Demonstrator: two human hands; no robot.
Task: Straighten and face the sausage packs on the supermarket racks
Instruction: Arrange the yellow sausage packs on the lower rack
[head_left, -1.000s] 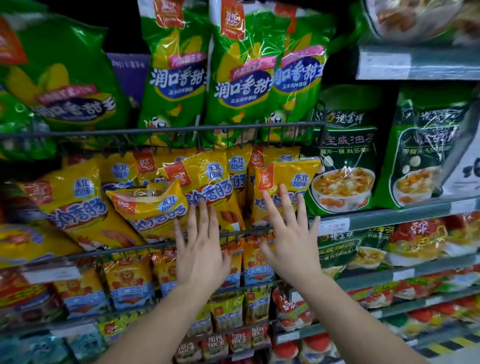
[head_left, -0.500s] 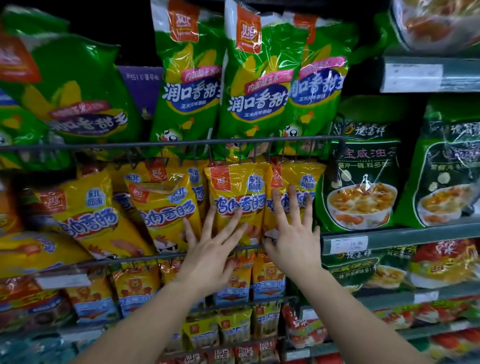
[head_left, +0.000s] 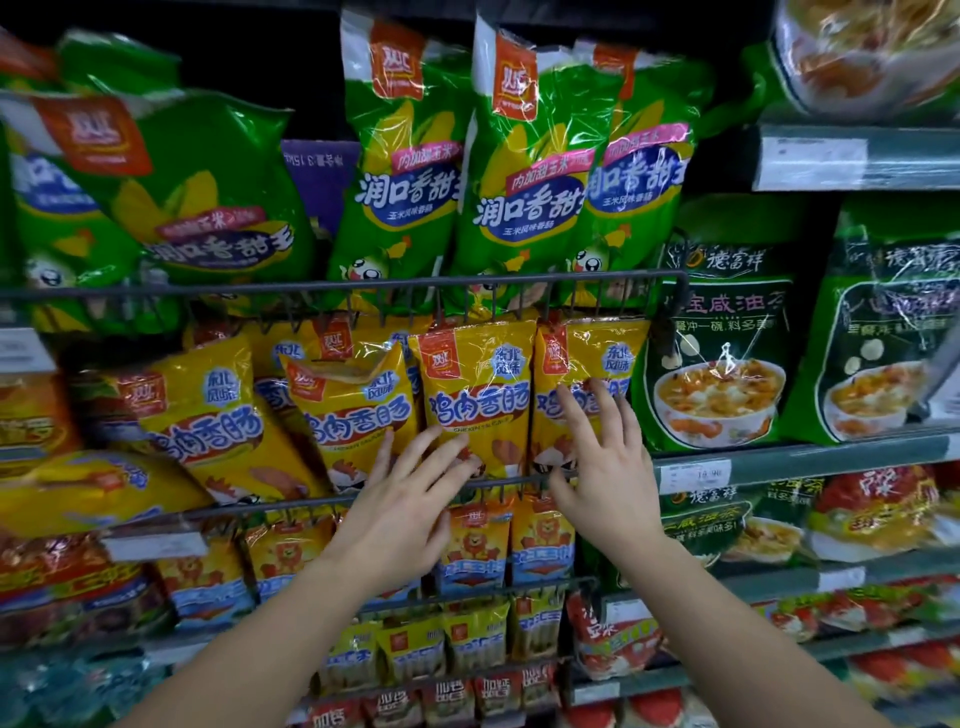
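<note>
While the left hand (head_left: 410, 506) lays spread, straight fingers on the middle yellow sausage pack (head_left: 475, 384), the right hand (head_left: 605, 462) rests flat fingers on the right yellow pack (head_left: 597, 353), gripping nothing.

Left grip (head_left: 410, 512), right grip (head_left: 608, 467) flat against yellow sausage packs (head_left: 478, 384)

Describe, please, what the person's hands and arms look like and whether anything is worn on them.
Both are bare. The left hand and right hand have no gloves, and no ring shows on any visible finger. The left forearm and right forearm run uncovered to the bottom edge of the picture: no sleeve, watch or bracelet is in view.
</note>
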